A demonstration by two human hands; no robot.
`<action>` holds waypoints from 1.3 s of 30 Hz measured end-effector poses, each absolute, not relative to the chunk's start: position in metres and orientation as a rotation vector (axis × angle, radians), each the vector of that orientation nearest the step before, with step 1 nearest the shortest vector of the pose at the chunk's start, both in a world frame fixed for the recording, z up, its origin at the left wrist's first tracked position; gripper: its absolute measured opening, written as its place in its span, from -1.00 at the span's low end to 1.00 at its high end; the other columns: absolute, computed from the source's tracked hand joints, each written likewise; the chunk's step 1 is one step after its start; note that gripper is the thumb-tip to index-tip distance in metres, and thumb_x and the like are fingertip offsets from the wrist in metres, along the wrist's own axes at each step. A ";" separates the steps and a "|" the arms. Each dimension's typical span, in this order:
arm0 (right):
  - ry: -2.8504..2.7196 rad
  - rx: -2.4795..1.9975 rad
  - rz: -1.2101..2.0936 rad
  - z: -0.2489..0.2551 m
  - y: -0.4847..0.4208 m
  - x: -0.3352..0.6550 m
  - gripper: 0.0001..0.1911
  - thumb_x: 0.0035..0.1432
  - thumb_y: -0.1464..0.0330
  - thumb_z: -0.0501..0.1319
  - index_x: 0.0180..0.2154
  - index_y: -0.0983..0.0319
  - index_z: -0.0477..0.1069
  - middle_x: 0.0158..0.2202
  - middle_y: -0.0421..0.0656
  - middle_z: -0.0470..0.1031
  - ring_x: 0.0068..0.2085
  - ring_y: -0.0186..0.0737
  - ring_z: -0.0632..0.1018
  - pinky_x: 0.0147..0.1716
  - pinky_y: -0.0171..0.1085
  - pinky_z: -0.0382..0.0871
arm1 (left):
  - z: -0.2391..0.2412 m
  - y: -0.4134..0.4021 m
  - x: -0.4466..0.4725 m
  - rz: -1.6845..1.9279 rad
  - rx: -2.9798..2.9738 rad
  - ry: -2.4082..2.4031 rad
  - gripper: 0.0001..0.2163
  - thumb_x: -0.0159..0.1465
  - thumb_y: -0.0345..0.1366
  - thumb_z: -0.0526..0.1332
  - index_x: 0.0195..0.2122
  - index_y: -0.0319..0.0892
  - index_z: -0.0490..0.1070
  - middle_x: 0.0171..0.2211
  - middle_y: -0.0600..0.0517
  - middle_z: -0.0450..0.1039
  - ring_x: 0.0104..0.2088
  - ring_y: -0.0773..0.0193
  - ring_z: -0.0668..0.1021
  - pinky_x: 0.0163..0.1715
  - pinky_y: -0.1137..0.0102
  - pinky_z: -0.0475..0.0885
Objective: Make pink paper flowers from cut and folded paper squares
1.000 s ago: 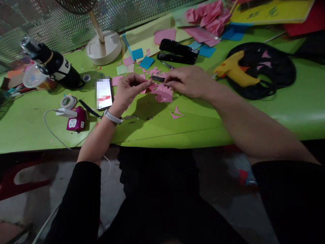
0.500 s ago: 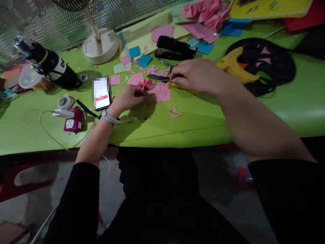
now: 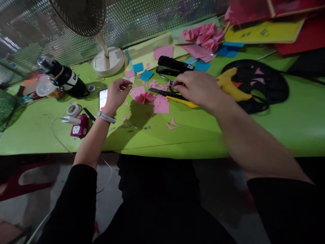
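Note:
My right hand (image 3: 194,86) is over the tools, its curled fingertips at the black handle of a pair of scissors (image 3: 158,91). Just below that hand, a yellow utility knife (image 3: 182,101) lies on the green table. My left hand (image 3: 116,95), with a pale band on its wrist, hovers over the phone (image 3: 103,98). Its thumb and forefinger are drawn together; whatever they hold is too small to make out. Between the hands sit a folded pink paper flower (image 3: 144,97) and a square pink paper sheet (image 3: 161,104). Pink scraps (image 3: 173,124) are scattered around.
A black stapler (image 3: 175,64) lies behind the scissors. Pink paper flowers (image 3: 203,35) are piled at the back. A fan (image 3: 108,62), black bottle (image 3: 67,79), tape roll (image 3: 73,109) and purple plug adapter (image 3: 80,127) with a cable stand left. A black-and-yellow bag-like item (image 3: 274,88) lies right.
My left hand has moved away from the pink flower, up and left over the phone. My right hand has come off the utility knife to the scissors handle. The view has tilted upward.

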State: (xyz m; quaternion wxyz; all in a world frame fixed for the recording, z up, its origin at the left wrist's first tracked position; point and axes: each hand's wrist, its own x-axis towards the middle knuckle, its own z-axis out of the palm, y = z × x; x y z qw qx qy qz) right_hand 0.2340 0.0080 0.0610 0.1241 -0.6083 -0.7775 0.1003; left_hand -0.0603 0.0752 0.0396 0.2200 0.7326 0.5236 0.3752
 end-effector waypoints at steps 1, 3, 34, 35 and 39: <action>-2.275 -1.774 0.305 0.061 0.008 0.234 -0.70 0.39 0.40 0.12 -0.02 0.27 0.61 0.08 0.12 0.61 0.05 0.17 0.58 -0.14 -0.05 0.37 | 0.045 0.079 -0.061 1.010 2.078 1.470 -0.88 0.15 -0.50 0.34 -0.31 -0.18 0.58 -0.37 0.03 0.59 -0.42 0.37 0.48 -0.34 0.43 0.40; -2.303 -1.758 0.328 0.061 0.008 0.235 -0.69 0.39 0.41 0.11 -0.03 0.26 0.61 0.06 0.12 0.62 0.02 0.17 0.60 -0.16 -0.03 0.38 | 0.056 0.085 -0.062 0.877 2.176 1.464 -0.91 0.13 -0.47 0.37 -0.35 -0.17 0.59 -0.38 0.02 0.60 -0.42 0.35 0.47 -0.31 0.40 0.41; -1.808 -2.133 0.147 0.098 -0.005 0.307 -0.77 0.35 0.28 0.31 -0.06 0.27 0.61 -0.10 0.07 0.69 -0.12 -0.05 0.64 -0.21 -0.18 0.36 | -0.007 0.043 -0.049 0.924 2.261 1.192 -0.89 0.29 -0.28 0.37 -0.38 -0.11 0.53 -0.34 -0.02 0.55 -0.40 0.29 0.50 -0.39 0.32 0.44; -1.795 -2.187 0.136 0.097 -0.006 0.313 -0.78 0.34 0.27 0.32 -0.08 0.27 0.61 -0.11 0.06 0.69 -0.12 -0.04 0.64 -0.21 -0.18 0.37 | -0.006 0.043 -0.048 0.888 2.269 1.199 -0.88 0.31 -0.28 0.36 -0.38 -0.11 0.53 -0.34 -0.02 0.55 -0.40 0.29 0.50 -0.40 0.31 0.45; -1.821 -2.345 0.112 0.093 -0.013 0.328 -0.73 0.35 0.19 0.30 -0.09 0.25 0.61 -0.11 0.03 0.69 -0.10 0.02 0.64 -0.22 -0.16 0.38 | 0.000 0.042 -0.047 0.735 2.320 1.260 -0.94 0.31 -0.37 0.31 -0.33 -0.15 0.54 -0.28 -0.03 0.58 -0.36 0.26 0.56 -0.35 0.28 0.51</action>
